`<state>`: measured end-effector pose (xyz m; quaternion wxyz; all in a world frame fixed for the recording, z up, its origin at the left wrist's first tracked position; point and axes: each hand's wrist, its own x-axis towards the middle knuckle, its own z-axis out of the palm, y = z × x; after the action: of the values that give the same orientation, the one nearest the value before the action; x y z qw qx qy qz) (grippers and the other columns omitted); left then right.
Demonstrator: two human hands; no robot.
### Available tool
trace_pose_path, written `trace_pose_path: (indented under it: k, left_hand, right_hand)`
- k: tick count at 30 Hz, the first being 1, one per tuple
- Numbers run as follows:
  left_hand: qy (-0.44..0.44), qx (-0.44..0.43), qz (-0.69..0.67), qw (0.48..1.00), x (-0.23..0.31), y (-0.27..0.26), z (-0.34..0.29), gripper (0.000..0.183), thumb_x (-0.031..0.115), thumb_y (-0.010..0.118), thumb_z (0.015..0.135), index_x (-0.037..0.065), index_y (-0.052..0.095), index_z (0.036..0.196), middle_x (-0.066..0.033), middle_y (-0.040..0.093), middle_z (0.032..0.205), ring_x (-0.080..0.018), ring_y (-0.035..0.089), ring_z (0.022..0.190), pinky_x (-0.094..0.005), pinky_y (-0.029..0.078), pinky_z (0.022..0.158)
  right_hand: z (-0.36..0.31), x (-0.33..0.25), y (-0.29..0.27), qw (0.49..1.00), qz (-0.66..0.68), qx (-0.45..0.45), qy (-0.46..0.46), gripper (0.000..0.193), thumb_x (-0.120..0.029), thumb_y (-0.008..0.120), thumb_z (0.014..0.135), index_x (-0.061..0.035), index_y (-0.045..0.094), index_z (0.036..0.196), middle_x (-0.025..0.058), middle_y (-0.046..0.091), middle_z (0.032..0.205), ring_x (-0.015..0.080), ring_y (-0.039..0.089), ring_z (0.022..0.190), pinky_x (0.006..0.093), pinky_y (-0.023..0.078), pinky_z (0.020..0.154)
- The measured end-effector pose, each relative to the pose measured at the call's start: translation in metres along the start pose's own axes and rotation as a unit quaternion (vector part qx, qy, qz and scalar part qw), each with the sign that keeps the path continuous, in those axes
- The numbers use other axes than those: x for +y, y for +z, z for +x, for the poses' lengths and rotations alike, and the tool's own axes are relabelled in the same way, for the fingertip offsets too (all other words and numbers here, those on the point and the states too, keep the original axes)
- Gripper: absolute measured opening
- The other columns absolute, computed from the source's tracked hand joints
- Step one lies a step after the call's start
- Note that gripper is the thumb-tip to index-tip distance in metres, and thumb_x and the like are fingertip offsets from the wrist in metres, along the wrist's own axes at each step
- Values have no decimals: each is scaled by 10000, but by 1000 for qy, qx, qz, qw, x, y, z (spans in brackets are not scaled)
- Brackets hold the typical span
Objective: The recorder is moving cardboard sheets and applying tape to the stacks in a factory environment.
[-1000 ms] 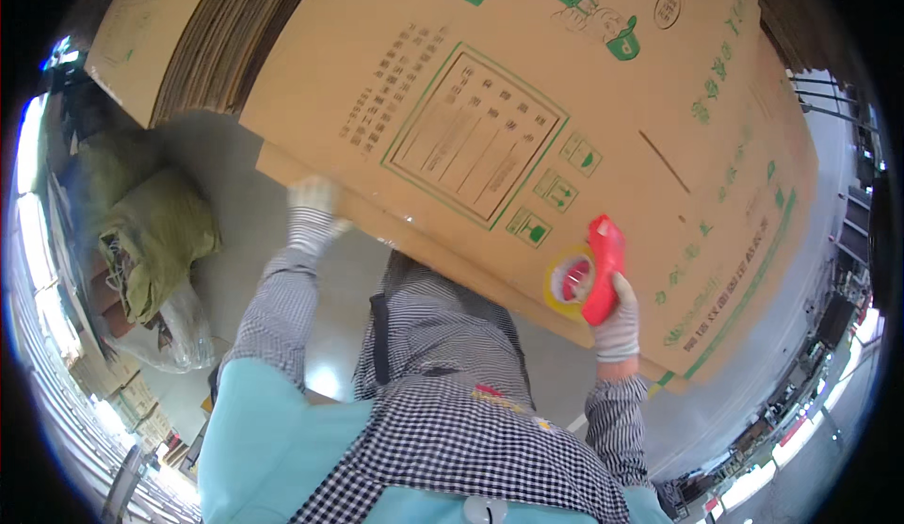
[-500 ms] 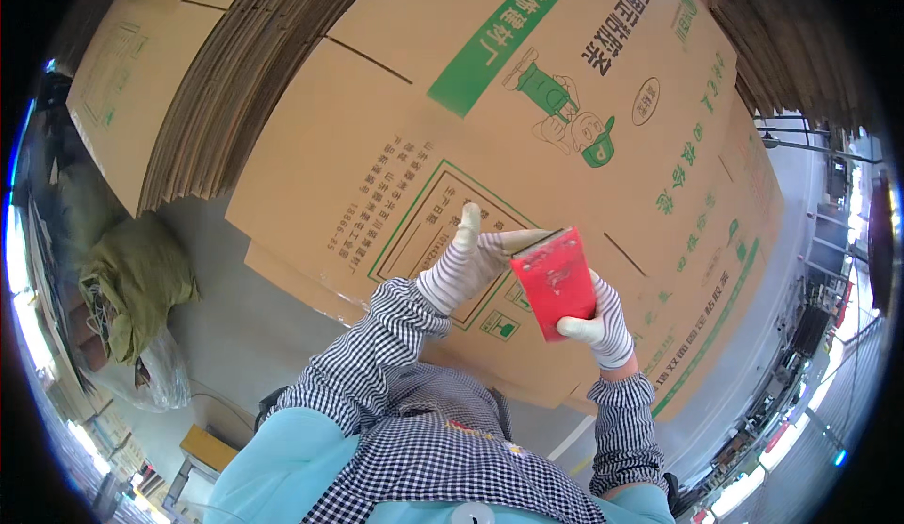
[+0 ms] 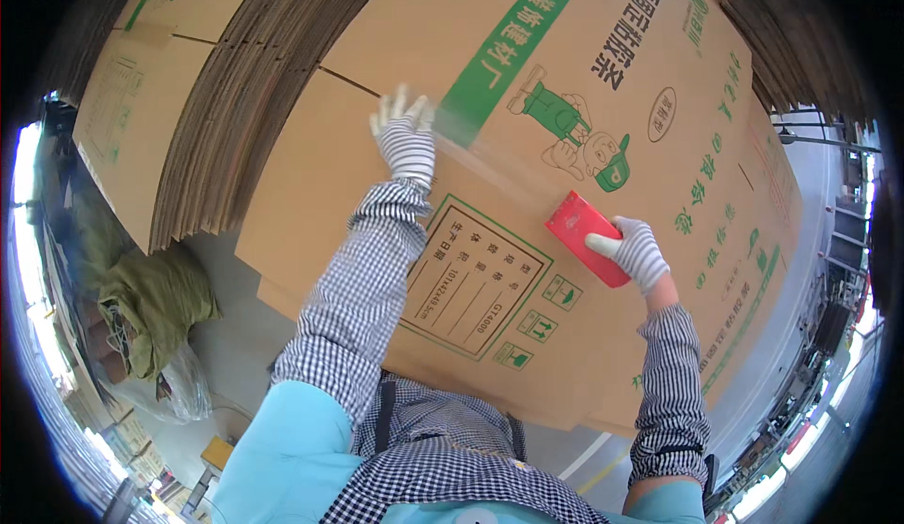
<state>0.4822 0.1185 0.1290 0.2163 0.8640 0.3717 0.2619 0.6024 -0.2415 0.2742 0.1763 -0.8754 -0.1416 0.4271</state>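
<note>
Red tape dispenser (image 3: 582,240) is being gripped in the gloved right hand (image 3: 635,253), thumb being laid across its flat face, other fingers being mostly hidden. Dispenser is being held aslant over the brown flat carton (image 3: 306,190), right of centre, its far-left end being turned toward the left hand (image 3: 405,140). Colour: bright red, slightly scuffed at that end; shape long and flat-faced. Tape roll is being hidden from view by the casing.

From the dispenser a clear tape strip (image 3: 499,171) is being stretched leftward, thin, glossy, slightly blurred, the carton's print being seen through it. Strip is being met by the gloved left hand; its fingers are being held spread, but whether the tape end is being pinched or pressed down cannot be told.

Carton face is being marked by a broad green band (image 3: 508,48) on the far side, a green-capped cartoon figure (image 3: 570,128) just beyond the dispenser, and a green-bordered panel (image 3: 476,279) on the near side. Left of the carton, a cardboard stack (image 3: 221,119) is being shown edge-on; nearer, a green sack (image 3: 155,309) is being seen beside a clear plastic bag (image 3: 185,383).
</note>
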Motion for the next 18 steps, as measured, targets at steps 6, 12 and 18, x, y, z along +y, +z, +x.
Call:
trace_pose_path:
  k: [6, 12, 18]
  left_hand:
    - [-54, 52, 12, 997, 34, -1, 18, 585, 269, 728, 830, 51, 515, 1330, -253, 382, 1454, -353, 405, 1340, -496, 254, 1138]
    - [-510, -154, -621, 575, 13, 21, -3, 401, 183, 475, 1015, -43, 430, 1343, -232, 543, 1303, -336, 590, 1145, -414, 542, 966]
    - [-501, -148, -626, 579, 46, 26, -13, 412, 164, 460, 1014, -103, 415, 1325, -268, 571, 1244, -367, 617, 1091, -419, 575, 921]
  right_hand:
    - [48, 24, -5, 993, -111, -22, 44, 766, -680, 691, 710, 42, 699, 965, 221, 698, 843, 339, 693, 808, 405, 543, 752]
    - [26, 5, -20, 993, 74, -87, 31, 548, -454, 739, 812, 24, 676, 1071, 108, 697, 870, 166, 650, 820, 339, 524, 752]
    - [-25, 141, -56, 978, -86, -57, 179, 609, -477, 764, 760, -18, 674, 1151, 138, 716, 1004, 242, 676, 946, 369, 514, 828]
